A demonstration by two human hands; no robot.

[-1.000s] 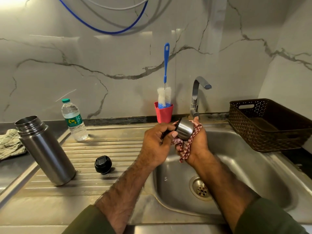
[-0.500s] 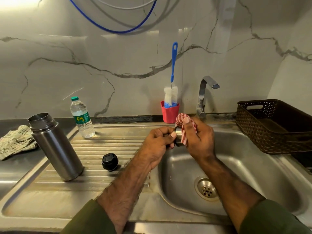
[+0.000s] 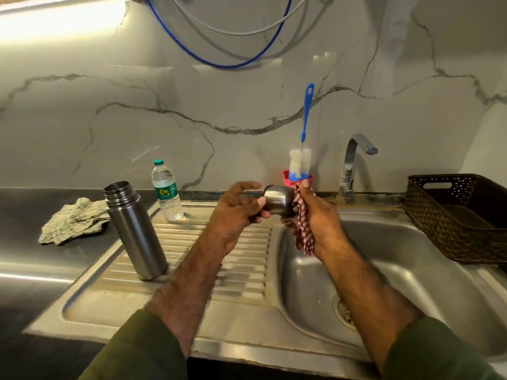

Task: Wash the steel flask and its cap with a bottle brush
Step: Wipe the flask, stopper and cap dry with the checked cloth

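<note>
The open steel flask (image 3: 134,229) stands upright on the ribbed drainboard, left of my arms. My left hand (image 3: 236,215) holds the steel cap (image 3: 277,200) by its left end, above the sink's left rim. My right hand (image 3: 318,220) grips a red checked cloth (image 3: 301,234) and presses it against the cap's right side; the cloth's end hangs below the palm. The blue-handled bottle brush (image 3: 301,160) stands bristles-down in a red cup (image 3: 308,180) at the wall, just behind the cap. My left forearm hides the black stopper.
The sink basin (image 3: 411,270) with its drain lies under my right arm, the tap (image 3: 354,160) behind it. A brown basket (image 3: 461,215) sits at the right. A water bottle (image 3: 166,190) and a crumpled green cloth (image 3: 71,220) are at the left.
The cloth has slid from over the cap's top to its right side, baring the steel surface. The view shifted, and my left forearm now covers the black stopper.
</note>
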